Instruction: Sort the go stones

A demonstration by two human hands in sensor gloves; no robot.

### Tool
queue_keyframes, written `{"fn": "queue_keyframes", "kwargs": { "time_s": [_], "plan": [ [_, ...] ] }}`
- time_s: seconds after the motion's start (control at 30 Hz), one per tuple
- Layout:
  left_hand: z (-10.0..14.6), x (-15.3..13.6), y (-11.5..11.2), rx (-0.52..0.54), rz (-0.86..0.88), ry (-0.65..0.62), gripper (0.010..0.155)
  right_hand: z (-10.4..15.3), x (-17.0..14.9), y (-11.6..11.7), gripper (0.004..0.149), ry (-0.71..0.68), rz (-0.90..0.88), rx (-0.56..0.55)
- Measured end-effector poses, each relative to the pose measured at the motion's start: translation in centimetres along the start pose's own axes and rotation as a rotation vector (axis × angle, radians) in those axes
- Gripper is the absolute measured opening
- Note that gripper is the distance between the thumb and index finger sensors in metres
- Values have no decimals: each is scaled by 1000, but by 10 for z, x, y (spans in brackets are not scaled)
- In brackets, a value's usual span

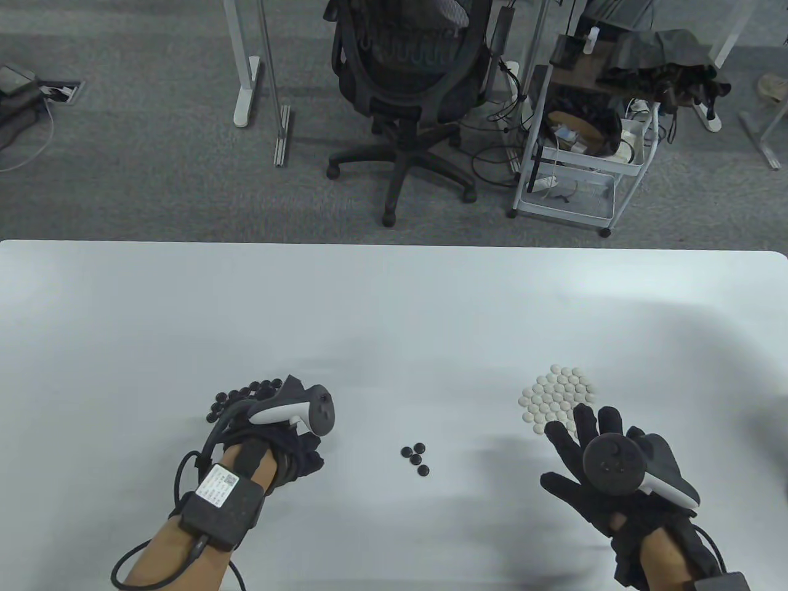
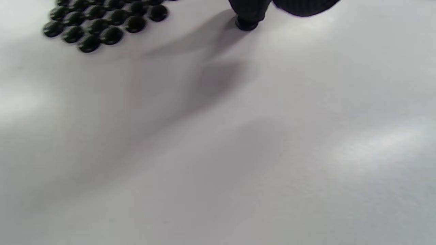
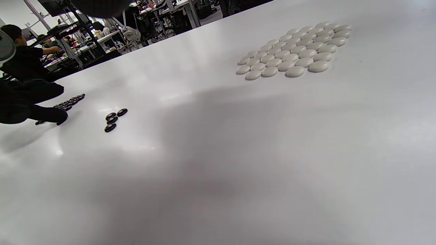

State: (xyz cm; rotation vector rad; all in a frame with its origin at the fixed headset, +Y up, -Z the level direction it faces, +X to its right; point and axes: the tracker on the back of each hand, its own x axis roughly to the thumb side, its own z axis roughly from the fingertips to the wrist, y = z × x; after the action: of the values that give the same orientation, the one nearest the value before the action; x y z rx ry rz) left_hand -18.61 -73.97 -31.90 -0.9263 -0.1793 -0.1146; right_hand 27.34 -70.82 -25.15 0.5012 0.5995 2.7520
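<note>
Two gloved hands over a white tabletop (image 1: 394, 308) holding sorted Go stones.

Table view: the left hand (image 1: 289, 446) lies with fingers curled under beside the black stone cluster (image 1: 243, 397); its grip cannot be told. Four loose black stones (image 1: 417, 457) sit between the hands. The right hand (image 1: 591, 462) hovers spread, fingers apart, just below the white stone cluster (image 1: 559, 400).
Left wrist view: a gloved fingertip (image 2: 247, 13) presses one black stone (image 2: 246, 24) to the tabletop, apart from the black cluster at upper left.
Right wrist view: the white cluster lies far right, the loose black stones at left near the left hand.
</note>
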Motion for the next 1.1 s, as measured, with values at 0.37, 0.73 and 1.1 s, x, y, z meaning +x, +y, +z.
{"fn": "queue_keyframes", "kwargs": {
  "time_s": [0.37,0.73,1.1],
  "plan": [
    [-7,-37,4,17,152,81,64,-2,0,2,79,5,3,10],
    [6,-29,30,135,242,14,67,-2,0,1,79,4,2,6],
    [16,65,43,86,46,-248,67,-2,2,2,78,5,7,11]
  ]
}}
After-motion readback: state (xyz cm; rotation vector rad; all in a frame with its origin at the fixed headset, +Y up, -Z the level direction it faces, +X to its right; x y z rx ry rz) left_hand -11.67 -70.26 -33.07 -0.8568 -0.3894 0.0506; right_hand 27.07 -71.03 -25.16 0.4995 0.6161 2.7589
